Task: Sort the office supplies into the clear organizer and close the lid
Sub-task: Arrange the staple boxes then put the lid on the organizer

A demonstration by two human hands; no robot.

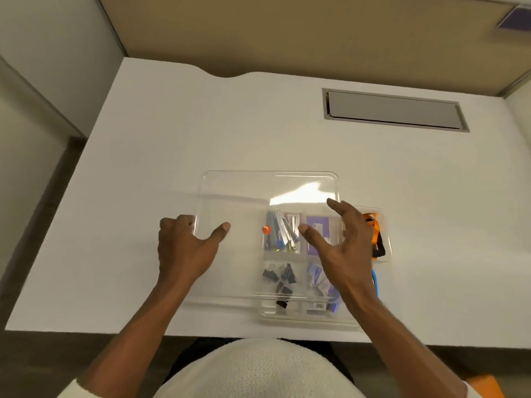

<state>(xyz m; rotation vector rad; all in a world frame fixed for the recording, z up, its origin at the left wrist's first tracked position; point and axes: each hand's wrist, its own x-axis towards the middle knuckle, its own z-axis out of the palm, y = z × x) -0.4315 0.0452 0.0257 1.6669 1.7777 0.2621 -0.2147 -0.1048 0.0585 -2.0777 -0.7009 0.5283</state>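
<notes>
A clear organizer sits near the desk's front edge with supplies in its compartments: black binder clips, silver and blue clips, a purple pad, an orange strap at the right. Its clear lid hangs tilted over the organizer, shifted to the left. My left hand grips the lid's left edge, thumb on top. My right hand hovers spread over the lid's right side, fingers apart; whether it touches the lid is unclear.
The white desk has a grey recessed cable hatch at the back right. A tan partition wall stands behind. A blue item shows past my right wrist in the organizer.
</notes>
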